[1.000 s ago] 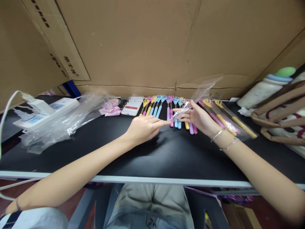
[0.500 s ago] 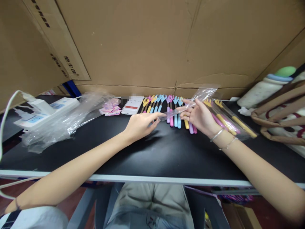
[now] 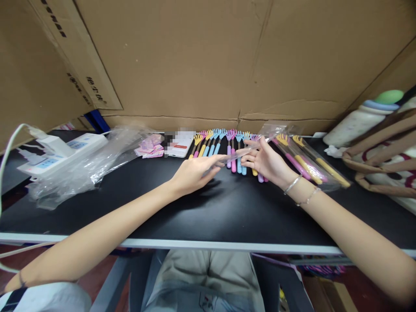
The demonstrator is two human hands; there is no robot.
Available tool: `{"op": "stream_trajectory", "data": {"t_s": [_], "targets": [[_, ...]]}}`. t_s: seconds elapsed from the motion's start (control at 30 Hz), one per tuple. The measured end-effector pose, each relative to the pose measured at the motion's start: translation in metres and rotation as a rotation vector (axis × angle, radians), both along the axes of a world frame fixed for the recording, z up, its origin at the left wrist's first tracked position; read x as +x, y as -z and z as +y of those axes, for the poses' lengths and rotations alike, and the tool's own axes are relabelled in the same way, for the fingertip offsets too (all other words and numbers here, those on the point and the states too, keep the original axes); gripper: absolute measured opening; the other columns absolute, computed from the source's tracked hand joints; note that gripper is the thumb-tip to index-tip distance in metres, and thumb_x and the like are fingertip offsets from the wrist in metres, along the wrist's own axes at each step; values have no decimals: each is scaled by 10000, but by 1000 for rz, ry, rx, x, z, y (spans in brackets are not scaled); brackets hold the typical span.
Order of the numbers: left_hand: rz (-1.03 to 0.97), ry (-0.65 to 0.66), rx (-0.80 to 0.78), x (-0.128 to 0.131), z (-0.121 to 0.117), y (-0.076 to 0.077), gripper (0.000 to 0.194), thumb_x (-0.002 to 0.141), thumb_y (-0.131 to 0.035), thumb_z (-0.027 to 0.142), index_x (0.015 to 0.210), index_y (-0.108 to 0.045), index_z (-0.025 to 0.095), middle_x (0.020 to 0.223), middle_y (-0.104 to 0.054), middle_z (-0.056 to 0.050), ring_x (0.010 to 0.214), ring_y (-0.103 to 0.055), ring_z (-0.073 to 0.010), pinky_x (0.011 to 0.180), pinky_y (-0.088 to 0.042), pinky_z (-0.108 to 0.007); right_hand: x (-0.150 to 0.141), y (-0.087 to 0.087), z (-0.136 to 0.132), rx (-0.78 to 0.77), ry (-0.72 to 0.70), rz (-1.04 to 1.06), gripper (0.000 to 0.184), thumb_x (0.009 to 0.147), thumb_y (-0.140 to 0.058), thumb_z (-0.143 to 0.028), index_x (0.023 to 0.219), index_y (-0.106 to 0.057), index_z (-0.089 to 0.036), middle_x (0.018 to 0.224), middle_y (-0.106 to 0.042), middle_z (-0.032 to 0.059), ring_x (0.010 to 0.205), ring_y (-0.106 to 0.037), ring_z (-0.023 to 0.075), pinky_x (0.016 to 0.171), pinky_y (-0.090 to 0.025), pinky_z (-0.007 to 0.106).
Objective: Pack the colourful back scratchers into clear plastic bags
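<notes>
A clear plastic bag is held by the grip of both left hand and right hand, stretched above colourful hand-shaped back scratchers laid along the far edge of the black bench.

Phone lies between pink cards and hand-shaped scratchers.

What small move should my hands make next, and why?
Probably work the clear, thin plastic bag open with the left hand: it looks flat and empty, stretched toward the right hand, while bare, colourful claw-headed sticks lie behind it and bagged ones lie at right.
</notes>
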State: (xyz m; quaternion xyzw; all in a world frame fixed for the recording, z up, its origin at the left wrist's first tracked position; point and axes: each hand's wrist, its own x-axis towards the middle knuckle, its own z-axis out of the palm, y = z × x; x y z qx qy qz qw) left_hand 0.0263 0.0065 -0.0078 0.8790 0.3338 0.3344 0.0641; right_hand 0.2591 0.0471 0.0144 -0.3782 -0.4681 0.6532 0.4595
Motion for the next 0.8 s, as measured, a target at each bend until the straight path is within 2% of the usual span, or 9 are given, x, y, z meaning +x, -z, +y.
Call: {"op": "stream_trajectory", "data": {"t_s": [0.17, 0.3, 0.47, 0.63, 0.73, 0.8], "targets": [[-174, -20, 15, -2, 3, -3, 304, 959, -363, 261, 1125, -606, 188, 1025, -705, -40, 908, -668, -138, 818, -485, -229, 1, 6, 2, -26, -112, -54, 476, 912, -347, -589, 1077, -544, -189, 795, -697, 66, 685, -671, 168, 688, -546, 295], [-248, 9, -23, -4, 4, -7, 315, 966, -360, 292, 1100, -623, 180, 1007, -705, -48, 878, -670, -134, 787, -495, -221, 0, 6, 0, -19, -245, -96, 499, 905, -360, -591, 1054, -580, -168, 783, -700, 84, 710, -673, 178, 732, -538, 301], [-82, 167, 38, -1, -3, -8, 305, 933, -434, 263, 1191, -581, 194, 1102, -673, -66, 968, -634, -158, 874, -492, -283, -3, 5, -8, 19, -238, -63, 354, 904, -476, -463, 1144, -530, -208, 858, -712, 57, 719, -676, 156, 747, -537, 312], [61, 321, 151, 8, -8, -5, 410, 896, -496, 202, 1303, -493, 251, 1223, -621, -35, 1194, -514, -164, 1003, -455, -319, -6, 7, -12, 27, -248, -49, 266, 904, -506, -417, 1066, -549, -211, 884, -710, 43, 725, -670, 136, 676, -534, 266], [92, 323, 260, 9, -5, -3, 425, 919, -444, 172, 1334, -461, 259, 1291, -583, -24, 1272, -445, -164, 1060, -415, -349, -7, 10, -14, -15, -248, -50, 272, 928, -459, -426, 1063, -563, -214, 888, -702, 33, 742, -668, 132, 692, -534, 271], [117, 276, 316, 8, -1, -1, 412, 926, -420, 158, 1326, -471, 244, 1326, -554, -34, 1287, -427, -175, 1066, -405, -367, -9, 12, -16, -20, -316, -58, 325, 932, -425, -469, 1042, -581, -207, 866, -697, 33, 742, -670, 146, 728, -534, 303]]}}
